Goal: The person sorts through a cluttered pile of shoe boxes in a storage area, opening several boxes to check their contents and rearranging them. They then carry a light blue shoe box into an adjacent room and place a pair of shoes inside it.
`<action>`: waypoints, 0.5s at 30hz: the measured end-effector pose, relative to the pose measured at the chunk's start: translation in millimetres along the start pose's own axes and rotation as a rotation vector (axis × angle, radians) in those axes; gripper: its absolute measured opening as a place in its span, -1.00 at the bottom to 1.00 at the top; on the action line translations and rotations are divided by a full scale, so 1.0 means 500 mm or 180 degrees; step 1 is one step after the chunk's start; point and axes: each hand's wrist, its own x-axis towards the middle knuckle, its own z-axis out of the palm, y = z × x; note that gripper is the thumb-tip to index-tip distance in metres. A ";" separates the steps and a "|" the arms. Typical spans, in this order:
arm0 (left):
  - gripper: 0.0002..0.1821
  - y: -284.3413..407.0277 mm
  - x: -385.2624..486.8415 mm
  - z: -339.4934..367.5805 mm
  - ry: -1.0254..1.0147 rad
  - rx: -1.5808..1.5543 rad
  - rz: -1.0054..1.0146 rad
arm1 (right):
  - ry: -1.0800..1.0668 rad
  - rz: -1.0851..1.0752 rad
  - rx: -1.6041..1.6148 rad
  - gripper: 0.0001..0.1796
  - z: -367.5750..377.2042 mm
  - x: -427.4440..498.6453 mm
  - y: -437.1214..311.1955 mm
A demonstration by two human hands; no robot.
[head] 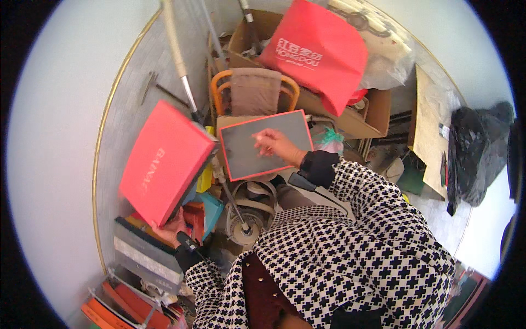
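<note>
My left hand (171,231) grips the lower end of a red shoebox (162,164), which is tilted and bears pale lettering. The box has a dark side facing right. My right hand (276,146) is over a grey rectangular panel with a thin red rim (242,158); whether this is a lid or a box cannot be told. Its fingers are half curled and apart, with nothing visible in them. From this angle I cannot tell if they touch the panel. Behind the panel stands an orange-framed chair (295,88) with a brown cloth (255,90) over its back.
A large red bag (316,53) rests on a cardboard carton (378,113). Stacked boxes (148,255) lie below my left hand, near orange-red boxes (131,304). A long pole (174,45) leans at the upper left. Black plastic bags (476,152) are at the right, beside a cardboard sheet (429,135).
</note>
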 end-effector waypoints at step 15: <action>-0.31 -0.215 -0.026 0.044 -0.1359 0.0922 -0.1964 | 0.0814 0.0303 0.1113 -0.20 -0.155 -0.094 0.005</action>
